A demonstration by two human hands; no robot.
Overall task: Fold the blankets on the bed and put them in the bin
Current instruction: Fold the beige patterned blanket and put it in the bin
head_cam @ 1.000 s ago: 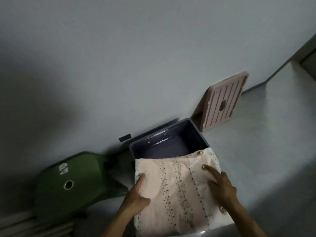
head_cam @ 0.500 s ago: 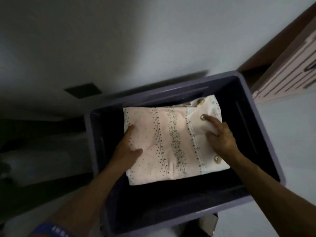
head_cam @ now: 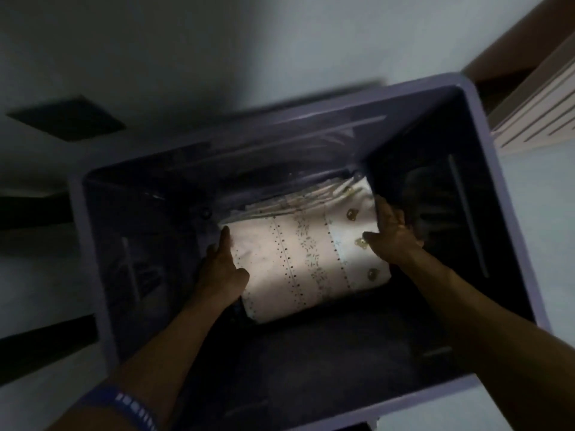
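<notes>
Resting in: the folded blanket (head_cam: 306,262) lies low inside the purple storage bin (head_cam: 485,141), its far edge against the far wall, its stacked fold layers showing there.
Blanket type: pale pink fabric with dotted stripes, a floral band and small bear motifs near its right edge.
Long axis: runs left to right across the bin, tilted slightly, the right end farther from the person.
Left hand: the left hand (head_cam: 222,269) grips the blanket's left edge, thumb on top of the fabric, fingers along and under the side.
Right hand: the right hand (head_cam: 390,236) holds the right edge, thumb on top near a bear motif, fingers curled round the side toward the bin's right wall.
Relation for the coming move: the blanket sits directly between the two hands, both equally near; judged, release calls for drawing each hand outward and up along its own side.
Seating: whether the blanket touches the bin floor cannot be told; the floor is in deep shadow.
Bin contents: only this blanket is visible; the near half looks dark and bare.
Risk, judged: the fold layers at the far edge may splay when let go.
Surroundings: a slatted pink lid (head_cam: 541,113) stands beyond the bin's right corner.
</notes>
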